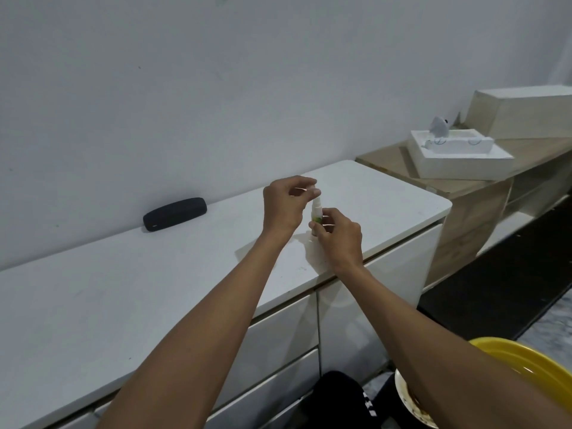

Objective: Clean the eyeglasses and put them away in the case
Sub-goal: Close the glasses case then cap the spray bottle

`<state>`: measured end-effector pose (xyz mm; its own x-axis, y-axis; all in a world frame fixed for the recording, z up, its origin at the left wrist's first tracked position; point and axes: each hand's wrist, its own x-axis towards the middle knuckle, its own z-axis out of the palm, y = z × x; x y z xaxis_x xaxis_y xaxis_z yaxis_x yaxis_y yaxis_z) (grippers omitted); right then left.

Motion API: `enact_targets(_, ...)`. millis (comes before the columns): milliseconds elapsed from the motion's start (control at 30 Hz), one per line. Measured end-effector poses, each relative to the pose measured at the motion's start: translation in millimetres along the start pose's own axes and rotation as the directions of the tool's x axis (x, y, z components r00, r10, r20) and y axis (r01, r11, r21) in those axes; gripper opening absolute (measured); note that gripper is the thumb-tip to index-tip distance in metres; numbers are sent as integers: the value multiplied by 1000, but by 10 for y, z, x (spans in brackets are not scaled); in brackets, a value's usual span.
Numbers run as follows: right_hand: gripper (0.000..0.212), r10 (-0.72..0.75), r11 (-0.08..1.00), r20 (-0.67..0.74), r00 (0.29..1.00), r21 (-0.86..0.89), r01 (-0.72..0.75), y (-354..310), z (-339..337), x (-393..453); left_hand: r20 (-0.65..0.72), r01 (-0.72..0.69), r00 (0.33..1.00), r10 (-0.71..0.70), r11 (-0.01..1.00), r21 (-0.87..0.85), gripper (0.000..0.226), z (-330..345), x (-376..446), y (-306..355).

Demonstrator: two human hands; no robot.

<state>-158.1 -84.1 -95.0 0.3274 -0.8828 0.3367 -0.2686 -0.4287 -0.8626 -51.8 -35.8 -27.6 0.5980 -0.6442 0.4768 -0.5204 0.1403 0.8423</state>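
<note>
Nearest: yellow basin (526, 363) at lower right, beside the white cabinet (93, 305). Over the cabinet top, right hand (339, 235) grips a small spray bottle (316, 213) upright by its lower body. Left hand (286, 205) pinches at the bottle's top, thumb and forefinger close together. White cloth (312, 255) lies under the hands. Glasses not visible. Black case (175, 213) lies closed further back, near the wall. Foam tray (458, 156) on wooden shelf beyond.

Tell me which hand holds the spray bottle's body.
The right hand grips the small white spray bottle around its lower body; the left hand only pinches at its top.
</note>
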Motion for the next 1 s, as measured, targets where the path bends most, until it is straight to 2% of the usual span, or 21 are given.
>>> enact_targets(200, 28, 2, 1000, 0, 1000, 17, -2, 9, 4, -3, 92, -36, 995, 27, 995, 90, 14, 68, -47, -72)
enact_targets(400, 27, -7, 1000, 7, 1000, -8, 7, 42, 22, 0, 102, -67, 993, 57, 993, 96, 23, 64, -89, -132)
enact_targets(533, 23, 1, 1000, 27, 1000, -10, 0, 39, 12, 36, 147, 10, 989, -22, 997, 82, 40, -27, -141, -236)
enact_targets(633, 23, 22, 1000, 38, 999, -17, -21, -8, 56, 104, 92, 67, 992, -92, 968, 242, 46, -251, -184, -460)
enact_targets(767, 27, 9, 999, 73, 997, -39, -7, -135, 260, 185, -34, 157, 985, -171, 785, 600, 55, -775, -202, -805)
enact_targets(867, 26, -1, 1000, 114, 994, -27, 4, -256, 539, 245, -63, 189, 968, -242, 540, 820, 70, -1184, -194, -1050)
enact_targets(933, 24, 1, 1000, 143, 990, -4, 0, -336, 757, 282, -92, 220, 947, -308, 416, 882, 83, -1408, -183, -1183)
enact_targets(1000, 23, 5, 999, 175, 984, 33, -11, -418, 973, 337, -109, 255, 921, -374, 369, 894, 99, -1554, -174, -1270)
